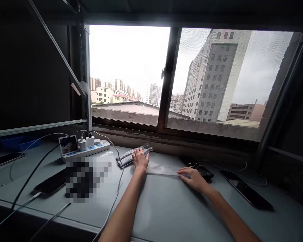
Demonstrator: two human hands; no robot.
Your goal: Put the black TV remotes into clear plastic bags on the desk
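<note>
My left hand (140,160) lies over the dark items in clear plastic wrapping (127,158) near the window sill. Its fingers rest on the wrapping, with the thumb apart to the right. Between my hands a long, flat, clear plastic bag (161,168) lies on the table; its left end runs close to my left wrist. My right hand (193,178) pinches the bag's right end between thumb and fingers. Just behind that hand is a black keypad device (198,168), partly covered by it.
A white power strip (101,146) with plugged-in chargers stands at the back left, its cables trailing forward across the grey table (156,211). A dark phone (50,181) lies left, another phone (247,190) right. A blue tray (21,143) is far left. Metal shelf posts (88,84) frame the window.
</note>
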